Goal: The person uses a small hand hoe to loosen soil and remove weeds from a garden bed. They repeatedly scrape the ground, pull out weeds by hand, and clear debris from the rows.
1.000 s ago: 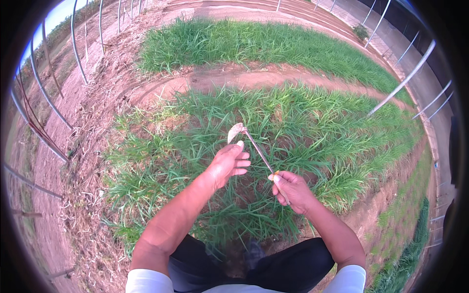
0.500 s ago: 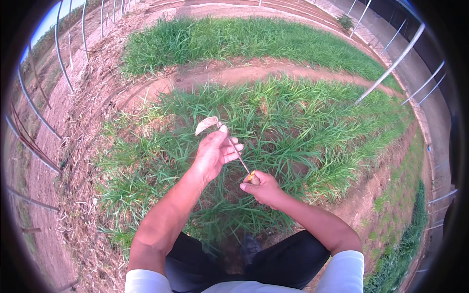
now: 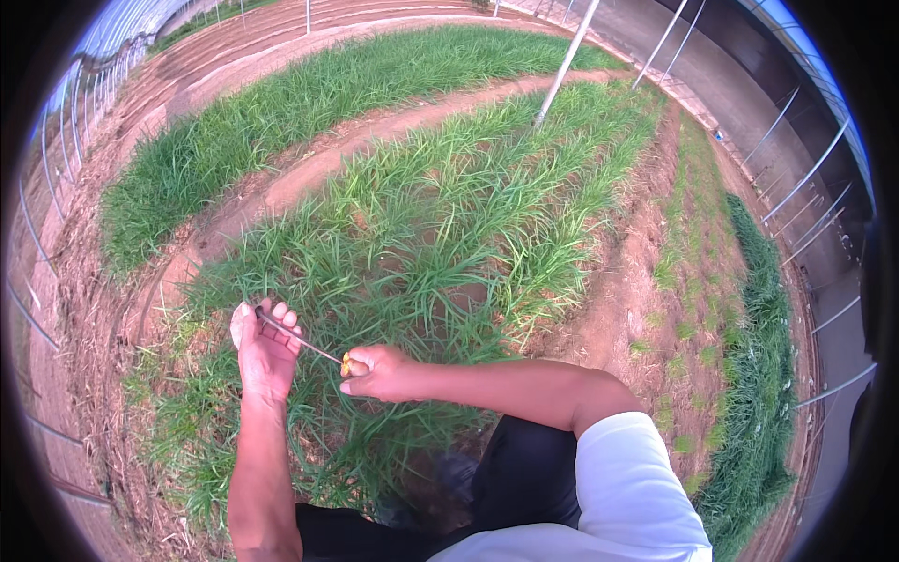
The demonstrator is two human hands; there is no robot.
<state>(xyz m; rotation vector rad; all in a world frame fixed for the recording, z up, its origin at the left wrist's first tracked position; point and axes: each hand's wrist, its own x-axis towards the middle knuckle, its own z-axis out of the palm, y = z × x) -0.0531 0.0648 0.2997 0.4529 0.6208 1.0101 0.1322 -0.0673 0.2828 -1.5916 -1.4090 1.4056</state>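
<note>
A thin-shafted hand tool (image 3: pixel 321 350) is held above the near-left corner of the grass bed (image 3: pixel 449 253), slung between the two hands. Its long axis slants: from the handle end, by the right hand (image 3: pixel 379 373), the shaft runs leftward and a little away from the body to a dark tip at the left hand (image 3: pixel 270 354). The right hand is closed firmly round the handle end, just behind a yellow band (image 3: pixel 347 364), its forearm lying crosswise over the bed's near edge. The left hand is nearer the far tip, palm turned up and fingers partly curled; the shaft passes over its fingers toward the thumb, but whether it pinches there I cannot tell. Whatever sits beyond the tip is hidden or too small to make out. A dirt path (image 3: pixel 328 167) borders the bed's far edge.
</note>
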